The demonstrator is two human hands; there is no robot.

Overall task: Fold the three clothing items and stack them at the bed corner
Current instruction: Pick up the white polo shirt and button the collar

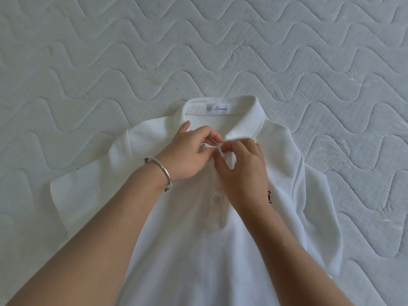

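White cotton piqué, by the look of it: a polo shirt (198,250) lies face up on the quilted mattress (88,51), collar (254,115) toward the far side, sleeves spread to either side, its lower part running out of the bottom of the view. Both hands meet at the top of the placket just below the collar. The left hand (187,151), a metal bangle (161,171) on its wrist, pinches one edge of the opening, and the right hand (242,166) pinches the facing edge, so the fingers (212,138) of each are closed on a small bit of shirt fabric; they seem to be fastening the top button, though the button itself is hidden behind the fingertips. A lower button (216,198) already sits closed. Only this one garment is in sight, and neither the other two nor the bed corner shows, so the task looks to be at an early stage. The risks from here are modest: tugging the placket upward could drag the shoulders out of line and wrinkle the chest, which would make the coming folds uneven; a half-seated button could pop open once the shirt is turned over; and the right sleeve (318,213), already creased, could fold in bunched if not smoothed first.
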